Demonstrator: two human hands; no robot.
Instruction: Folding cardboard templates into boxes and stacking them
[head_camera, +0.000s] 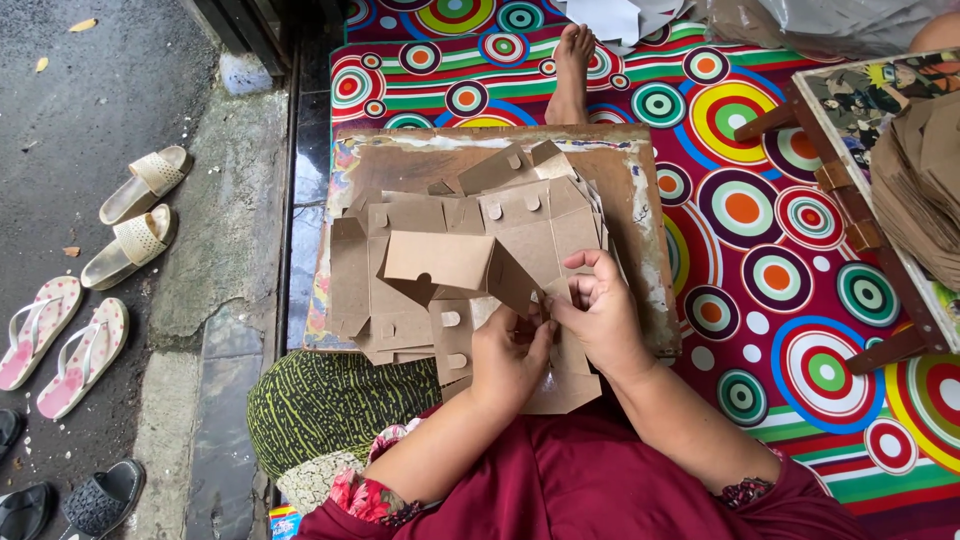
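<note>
Looks like a home doorway turned into a little work spot: bright circle-patterned floor mat (760, 200) laid indoors, sandals (135, 215) and flip-flops (65, 345) left out on the wet concrete (90, 90) past the threshold, and a worn board (650, 200) on the mat.

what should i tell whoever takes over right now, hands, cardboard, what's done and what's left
Left hand: fingers pinch a flap of the half-folded box.
Right hand: grips the same box from the right, fingers curled over its edge.
The box sits on the stack of flat blanks, which lies on a worn board over the person's lap.
Done: one blank is partly folded, its top panel raised; no finished box shows here.
Left: this box's flaps are still open, and many blanks lie flat beneath it. Another brown pile sits on a second board at the right.
</note>
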